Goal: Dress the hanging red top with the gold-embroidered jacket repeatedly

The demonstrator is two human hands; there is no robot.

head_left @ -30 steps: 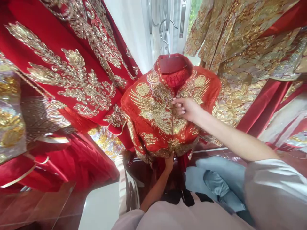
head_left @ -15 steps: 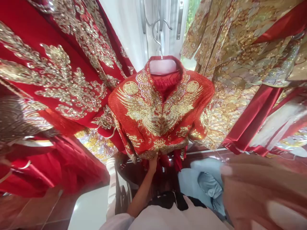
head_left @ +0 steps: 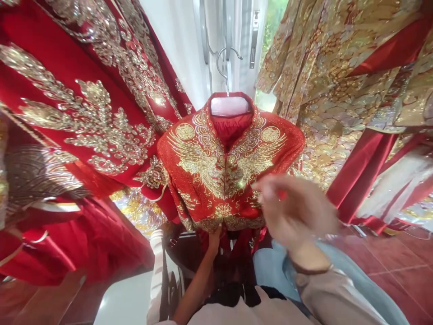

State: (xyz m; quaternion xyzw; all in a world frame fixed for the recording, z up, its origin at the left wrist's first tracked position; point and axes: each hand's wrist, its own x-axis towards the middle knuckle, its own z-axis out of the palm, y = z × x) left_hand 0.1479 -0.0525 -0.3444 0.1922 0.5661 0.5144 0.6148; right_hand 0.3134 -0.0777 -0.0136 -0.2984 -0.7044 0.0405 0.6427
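Note:
A red jacket (head_left: 189, 180) with gold embroidery and a stand collar hangs on a hanger (head_left: 222, 63) in front of me. My left hand (head_left: 214, 238) grips its lower hem near the middle, thumb on top and fingers hidden under the cloth. In front of the jacket's lower right side is my right hand (head_left: 297, 210), blurred by motion. Its thumb and fingers curl together in a pinch, with a bit of red showing through the gap. Whatever may be between the fingertips is too small and smeared to name.
Red garments with silver beadwork (head_left: 111, 122) crowd the left side. A gold patterned garment (head_left: 324, 108) hangs on the right. Behind the hanger are a white curtain and a door frame with a lock plate (head_left: 253, 40). A white surface (head_left: 123, 298) lies at lower left.
My right hand has swung from the far lower right inward to the jacket's front. The left hand keeps its grip on the hem. The jacket appears slightly lower in view.

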